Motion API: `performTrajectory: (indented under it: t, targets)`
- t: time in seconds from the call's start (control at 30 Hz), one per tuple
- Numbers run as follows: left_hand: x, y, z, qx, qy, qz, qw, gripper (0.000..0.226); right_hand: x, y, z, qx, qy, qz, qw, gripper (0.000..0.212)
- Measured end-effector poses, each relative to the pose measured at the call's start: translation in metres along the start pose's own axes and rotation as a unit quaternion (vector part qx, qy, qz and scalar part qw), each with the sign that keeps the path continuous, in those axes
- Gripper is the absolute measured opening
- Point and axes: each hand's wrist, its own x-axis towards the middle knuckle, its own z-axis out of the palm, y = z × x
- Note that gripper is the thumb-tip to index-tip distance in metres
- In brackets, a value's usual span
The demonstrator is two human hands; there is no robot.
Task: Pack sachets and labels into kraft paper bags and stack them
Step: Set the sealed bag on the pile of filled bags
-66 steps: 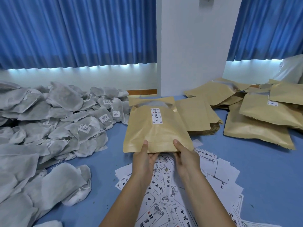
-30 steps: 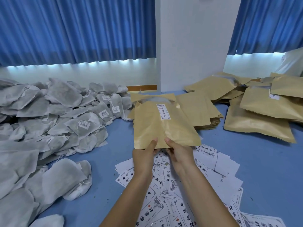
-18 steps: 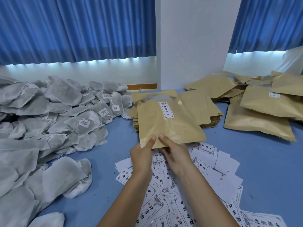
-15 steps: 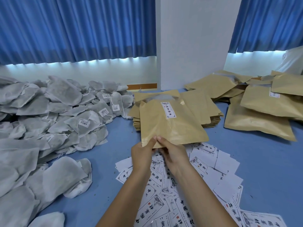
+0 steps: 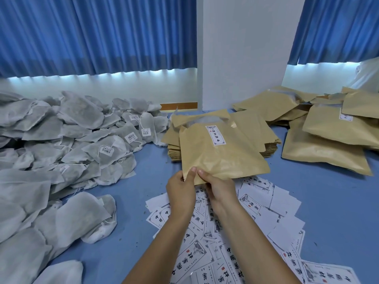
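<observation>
- Blue surface (image 5: 320, 201): grey mesh sachets (image 5: 82, 140) heaped left, white printed labels (image 5: 252, 201) near.
- Flat brown kraft paper bag (image 5: 221, 160) above the labels, mouth pointing away.
- Left hand (image 5: 180, 193) and right hand (image 5: 220, 189), side by side, pinch its near corner.

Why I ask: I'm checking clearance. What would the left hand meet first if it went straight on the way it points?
Apart from the kraft bag it pinches, the left hand would likely meet the stack of flat kraft bags beyond; depth is unclear.
</observation>
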Motion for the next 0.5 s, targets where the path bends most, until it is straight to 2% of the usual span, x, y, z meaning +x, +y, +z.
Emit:
performTrajectory:
  t: [0.13, 0.27, 0.4, 0.5]
  targets:
    - [0.001, 0.001, 0.001, -0.006, 0.01, -0.017, 1.0, 0.035, 0.0, 0.0, 0.001, 0.01, -0.008, 0.009, 1.0, 0.027]
    - [0.004, 0.004, -0.004, -0.025, 0.037, -0.011, 0.999, 0.039, 0.004, -0.008, -0.006, 0.032, 0.022, -0.001, 0.999, 0.015]
    - [0.001, 0.006, -0.002, -0.029, 0.038, -0.012, 0.999, 0.038, 0.005, -0.011, -0.008, 0.009, 0.042, -0.015, 0.999, 0.023]
    - [0.002, 0.007, -0.003, -0.033, 0.049, -0.016, 0.998, 0.035, 0.005, -0.014, -0.009, 0.016, 0.022, -0.012, 1.0, 0.021]
